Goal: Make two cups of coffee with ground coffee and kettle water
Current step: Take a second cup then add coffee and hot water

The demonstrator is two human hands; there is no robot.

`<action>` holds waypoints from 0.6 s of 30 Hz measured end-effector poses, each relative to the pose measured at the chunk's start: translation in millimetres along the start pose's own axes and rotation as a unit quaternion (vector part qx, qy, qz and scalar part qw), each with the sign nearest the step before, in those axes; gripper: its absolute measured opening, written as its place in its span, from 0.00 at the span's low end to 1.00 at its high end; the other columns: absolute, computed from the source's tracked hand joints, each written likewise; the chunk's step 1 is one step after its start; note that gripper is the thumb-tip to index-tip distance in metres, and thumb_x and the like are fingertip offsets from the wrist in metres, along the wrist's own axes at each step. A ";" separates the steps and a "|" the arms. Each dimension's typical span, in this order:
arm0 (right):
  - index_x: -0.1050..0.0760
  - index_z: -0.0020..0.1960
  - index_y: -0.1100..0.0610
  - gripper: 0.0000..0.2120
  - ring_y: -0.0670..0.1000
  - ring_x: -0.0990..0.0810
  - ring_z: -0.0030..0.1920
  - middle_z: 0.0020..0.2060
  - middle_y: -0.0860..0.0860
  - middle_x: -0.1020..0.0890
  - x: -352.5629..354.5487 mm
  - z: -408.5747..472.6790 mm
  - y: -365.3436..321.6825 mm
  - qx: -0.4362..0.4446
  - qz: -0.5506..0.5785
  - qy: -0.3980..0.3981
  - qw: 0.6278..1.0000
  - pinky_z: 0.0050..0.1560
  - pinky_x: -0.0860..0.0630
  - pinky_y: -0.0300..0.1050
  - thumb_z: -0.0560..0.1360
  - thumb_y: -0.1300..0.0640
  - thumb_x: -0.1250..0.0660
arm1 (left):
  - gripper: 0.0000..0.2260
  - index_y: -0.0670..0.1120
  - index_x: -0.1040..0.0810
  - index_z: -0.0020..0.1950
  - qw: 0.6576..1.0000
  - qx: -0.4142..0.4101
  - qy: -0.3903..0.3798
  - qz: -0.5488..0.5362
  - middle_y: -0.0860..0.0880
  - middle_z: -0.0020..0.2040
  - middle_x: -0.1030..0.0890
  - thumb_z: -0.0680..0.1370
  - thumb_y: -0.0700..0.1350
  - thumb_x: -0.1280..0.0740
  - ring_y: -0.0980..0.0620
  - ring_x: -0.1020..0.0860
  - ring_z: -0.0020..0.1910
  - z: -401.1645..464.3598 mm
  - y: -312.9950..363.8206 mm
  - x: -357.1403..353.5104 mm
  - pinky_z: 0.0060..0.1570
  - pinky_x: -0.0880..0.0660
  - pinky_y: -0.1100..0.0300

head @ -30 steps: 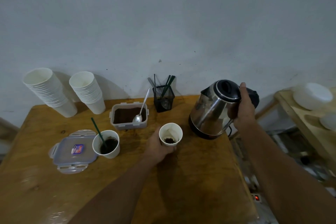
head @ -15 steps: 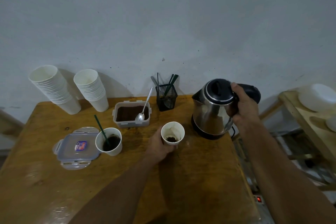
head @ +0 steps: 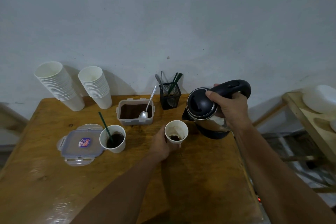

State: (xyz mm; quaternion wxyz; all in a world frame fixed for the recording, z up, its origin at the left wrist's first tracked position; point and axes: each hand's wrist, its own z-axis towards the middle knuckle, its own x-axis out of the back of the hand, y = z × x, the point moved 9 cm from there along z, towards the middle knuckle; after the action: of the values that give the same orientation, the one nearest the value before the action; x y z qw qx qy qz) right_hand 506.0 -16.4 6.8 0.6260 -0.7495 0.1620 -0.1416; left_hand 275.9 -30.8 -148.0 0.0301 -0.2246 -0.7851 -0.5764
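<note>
1. The right hand [head: 231,107] is wrapped around the black handle of the kettle [head: 205,109], a firm grip, holding it tipped to the left with its spout just above and to the right of a paper cup [head: 176,132].
2. The kettle's black base [head: 214,133] sits on the table [head: 200,178] under it, at the right edge.
3. The left hand [head: 163,143] grips that paper cup from its near left side; a small heap of dry coffee grounds lies in the bottom.
4. Left of it stands a second cup [head: 113,139] with dark liquid and a green stirrer [head: 105,127] leaning in it.
5. Just beyond the two cups is an open plastic box of ground coffee [head: 135,112], a metal spoon [head: 147,107] resting in it with the handle pointing up and away.
6. The box's clear lid [head: 81,144] lies flat at the left, touching the second cup.
7. Against the far wall stand two stacks of white paper cups [head: 60,85], and to the right a black mesh holder [head: 170,95] with more green stirrers.
</note>
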 end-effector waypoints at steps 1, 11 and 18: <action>0.20 0.59 0.55 0.22 0.52 0.13 0.48 0.50 0.52 0.14 -2.4 -0.9 0.8 0.005 -0.009 -0.006 1.000 0.47 0.16 0.50 0.66 0.58 0.20 | 0.36 0.51 0.33 0.71 1.000 0.002 -0.003 -0.001 0.52 0.66 0.25 0.66 0.41 0.21 0.51 0.28 0.66 0.2 -0.1 0.0 0.64 0.28 0.51; 0.18 0.52 0.50 0.27 0.52 0.14 0.50 0.45 0.49 0.13 -12.3 -4.3 0.2 0.056 -0.077 -0.020 0.995 0.56 0.19 0.56 0.56 0.44 0.18 | 0.37 0.50 0.34 0.72 1.000 0.010 -0.012 -0.001 0.50 0.68 0.26 0.66 0.41 0.22 0.50 0.29 0.68 1.9 -0.5 -2.9 0.67 0.29 0.47; 0.19 0.57 0.50 0.30 0.52 0.15 0.52 0.48 0.49 0.13 -5.2 -0.3 -0.9 0.044 -0.064 -0.012 0.997 0.56 0.19 0.57 0.56 0.45 0.18 | 0.36 0.50 0.34 0.71 1.000 0.008 -0.015 0.005 0.51 0.68 0.27 0.67 0.41 0.22 0.51 0.30 0.68 2.7 0.2 -2.3 0.67 0.30 0.52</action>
State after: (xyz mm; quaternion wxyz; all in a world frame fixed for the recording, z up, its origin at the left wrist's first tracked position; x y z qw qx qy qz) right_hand 501.3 -14.3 7.6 0.6498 -0.7318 0.0997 -0.1797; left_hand 278.6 -29.0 -149.5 0.0234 -0.2368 -0.7888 -0.5667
